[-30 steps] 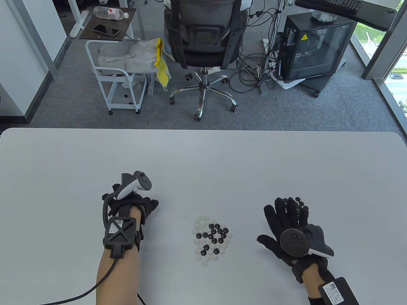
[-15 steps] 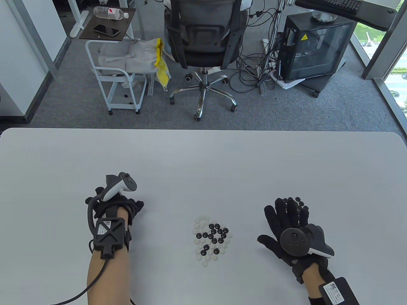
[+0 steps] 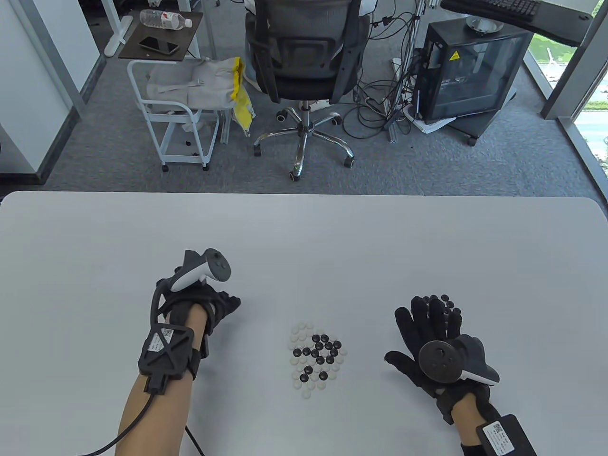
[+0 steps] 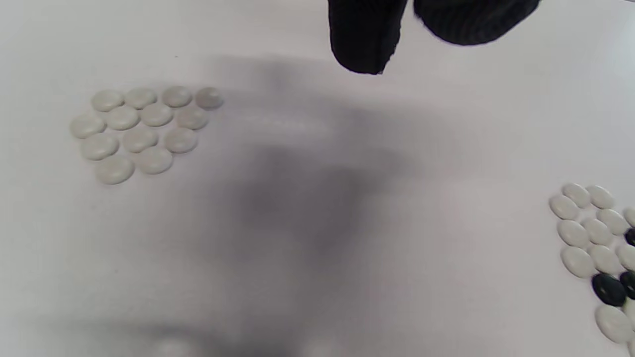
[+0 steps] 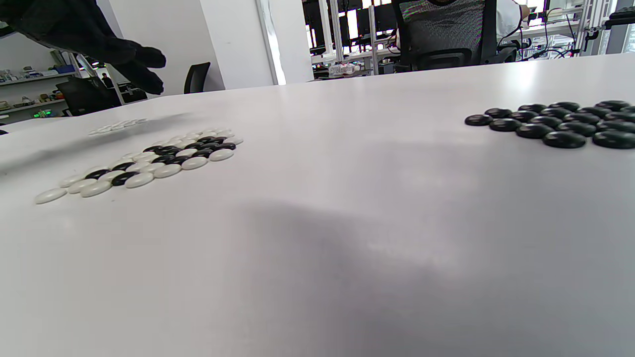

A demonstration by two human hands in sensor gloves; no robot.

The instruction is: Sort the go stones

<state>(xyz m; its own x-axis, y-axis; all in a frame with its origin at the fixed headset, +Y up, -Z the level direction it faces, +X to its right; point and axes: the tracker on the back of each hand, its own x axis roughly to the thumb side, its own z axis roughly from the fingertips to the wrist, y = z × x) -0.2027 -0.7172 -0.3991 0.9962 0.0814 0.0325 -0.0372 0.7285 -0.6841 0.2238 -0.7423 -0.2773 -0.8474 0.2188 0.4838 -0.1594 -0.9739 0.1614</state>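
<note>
The mixed heap of stones (image 3: 316, 355) lies on the table (image 3: 304, 237) between the 2 hands, black and white still jumbled together. 2 sorted groups flank it: a white pile (image 4: 141, 131), tight and tidy in the left wrist view and hidden under the left hand from above, and a black pile (image 5: 560, 121) partly covered by the right hand's fingers in the table view.

The left hand (image 3: 202, 304) was further left 0.5 s ago, out over the white pile; it has now swung back toward the heap, nearly where it hung 1.0 s ago. That reads as a white stone delivered and the hand returning for another. Its grip is loosely curled above the table, and the 2 fingertips (image 4: 364, 44) seen from the wrist show no stone between them, though the rest of the fingers are out of view.

The right hand (image 3: 430, 332) has not moved across the 3 table views: fingers spread flat, resting on the table by the black pile, gripping nothing.

Many stones of both colours remain, so the sorting looks roughly midway.
</note>
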